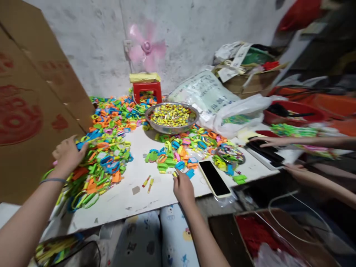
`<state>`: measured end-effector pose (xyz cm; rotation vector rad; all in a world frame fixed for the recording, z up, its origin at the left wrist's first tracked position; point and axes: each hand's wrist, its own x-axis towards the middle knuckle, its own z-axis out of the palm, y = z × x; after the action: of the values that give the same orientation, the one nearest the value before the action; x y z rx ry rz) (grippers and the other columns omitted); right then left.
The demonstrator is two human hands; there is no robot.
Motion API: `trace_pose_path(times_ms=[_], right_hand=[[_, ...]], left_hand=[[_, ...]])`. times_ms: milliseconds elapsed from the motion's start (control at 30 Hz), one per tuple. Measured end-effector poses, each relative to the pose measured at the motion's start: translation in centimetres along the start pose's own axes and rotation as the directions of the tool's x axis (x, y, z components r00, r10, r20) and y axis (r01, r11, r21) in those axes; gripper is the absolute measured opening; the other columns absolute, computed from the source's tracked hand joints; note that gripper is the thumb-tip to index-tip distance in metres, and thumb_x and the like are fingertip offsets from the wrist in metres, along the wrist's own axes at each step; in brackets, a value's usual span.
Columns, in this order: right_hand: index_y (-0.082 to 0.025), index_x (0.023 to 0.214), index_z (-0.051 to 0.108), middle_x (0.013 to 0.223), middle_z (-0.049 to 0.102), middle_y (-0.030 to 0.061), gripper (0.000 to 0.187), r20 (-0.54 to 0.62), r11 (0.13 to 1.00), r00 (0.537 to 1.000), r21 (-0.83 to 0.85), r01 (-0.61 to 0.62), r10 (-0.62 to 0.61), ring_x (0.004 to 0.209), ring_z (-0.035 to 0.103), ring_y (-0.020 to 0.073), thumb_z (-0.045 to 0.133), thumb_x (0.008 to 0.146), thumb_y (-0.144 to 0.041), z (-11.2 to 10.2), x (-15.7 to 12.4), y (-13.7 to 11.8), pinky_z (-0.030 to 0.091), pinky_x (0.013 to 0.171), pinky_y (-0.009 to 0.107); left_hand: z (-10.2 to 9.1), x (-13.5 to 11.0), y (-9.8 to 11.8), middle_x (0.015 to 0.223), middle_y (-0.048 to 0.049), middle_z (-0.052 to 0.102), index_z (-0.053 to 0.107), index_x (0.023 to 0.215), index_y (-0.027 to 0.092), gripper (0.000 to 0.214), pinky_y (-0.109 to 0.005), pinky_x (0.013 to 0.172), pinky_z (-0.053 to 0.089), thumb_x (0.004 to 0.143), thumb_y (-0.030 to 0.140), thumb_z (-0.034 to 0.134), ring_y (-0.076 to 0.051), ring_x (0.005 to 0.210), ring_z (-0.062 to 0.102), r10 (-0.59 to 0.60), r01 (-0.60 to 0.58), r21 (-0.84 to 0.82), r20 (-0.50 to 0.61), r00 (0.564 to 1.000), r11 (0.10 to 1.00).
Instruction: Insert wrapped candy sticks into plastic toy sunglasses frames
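Touching a heap of plastic parts (109, 163) on the desk (137, 148), L hand (68, 154) is half-curled, can't tell if gripping; R hand (184, 187) pinches a small yellow piece (175, 173), fingers nearly together, R of 2 loose yellow pieces (150, 184), nr phone (215, 178).

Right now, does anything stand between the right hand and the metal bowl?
Yes: a spread of colourful plastic pieces lies on the table between the right hand and the metal bowl. The spread is low, and nothing visible blocks the space above it.
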<state>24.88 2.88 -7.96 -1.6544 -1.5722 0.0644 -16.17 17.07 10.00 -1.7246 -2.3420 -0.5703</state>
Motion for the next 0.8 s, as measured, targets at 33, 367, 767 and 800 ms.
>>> trace_pose_path(times_ms=[33, 367, 767, 800], right_hand=[[-0.017, 0.117, 0.06, 0.099, 0.065, 0.0131, 0.029, -0.011, 1.0, 1.0, 0.013, 0.007, -0.007, 0.091, 0.058, 0.028, 0.042, 0.094, -0.023, 0.0, 0.0, 0.0, 0.048, 0.078, 0.041], [-0.019, 0.112, 0.06, 0.104, 0.063, 0.012, 0.027, -0.126, 0.963, 0.99, 0.268, -0.024, 0.06, 0.098, 0.061, 0.0238, 0.039, 0.097, -0.026, -0.7, 0.4, -1.1, 0.052, 0.085, 0.038], [-0.021, 0.109, 0.06, 0.104, 0.067, 0.0047, 0.022, 0.068, 0.587, 0.962, 0.78, -0.216, 0.264, 0.095, 0.063, 0.019, 0.047, 0.093, -0.028, 3.8, 4.7, -8.5, 0.05, 0.088, 0.032], [-0.021, 0.108, 0.06, 0.106, 0.067, 0.0049, 0.021, 0.073, 0.578, 0.968, 0.79, -0.202, 0.239, 0.097, 0.063, 0.0191, 0.047, 0.093, -0.027, 3.9, 4.2, -8.5, 0.05, 0.089, 0.032]], left_hand=[[0.4, -0.1, 0.5, 0.149, -0.0205, 0.041, 0.038, 0.143, 0.015, 0.066, -0.06, 0.107, 0.032, 0.094, 0.058, 0.031, -0.04, 0.134, 0.04, 0.008, -0.009, -0.009, -0.051, 0.999, 1.0], [9.9, -15.3, 16.1, 0.143, -0.0166, 0.05, 0.06, 0.127, 0.02, 0.041, -0.052, 0.108, 0.037, 0.091, 0.031, 0.045, -0.034, 0.131, 0.047, 0.722, -0.678, -0.319, 0.025, 0.692, 0.662], [14.6, -18.8, 18.4, 0.117, -0.0194, 0.064, 0.06, 0.116, 0.011, 0.033, -0.048, 0.088, 0.048, 0.095, 0.024, 0.038, -0.035, 0.11, 0.059, 0.642, -0.585, -0.37, 0.041, 0.766, 0.722], [14.7, -18.9, 18.3, 0.12, -0.0192, 0.063, 0.059, 0.119, 0.012, 0.034, -0.048, 0.09, 0.048, 0.095, 0.024, 0.039, -0.035, 0.112, 0.058, 0.657, -0.592, -0.407, 0.028, 0.753, 0.696]])
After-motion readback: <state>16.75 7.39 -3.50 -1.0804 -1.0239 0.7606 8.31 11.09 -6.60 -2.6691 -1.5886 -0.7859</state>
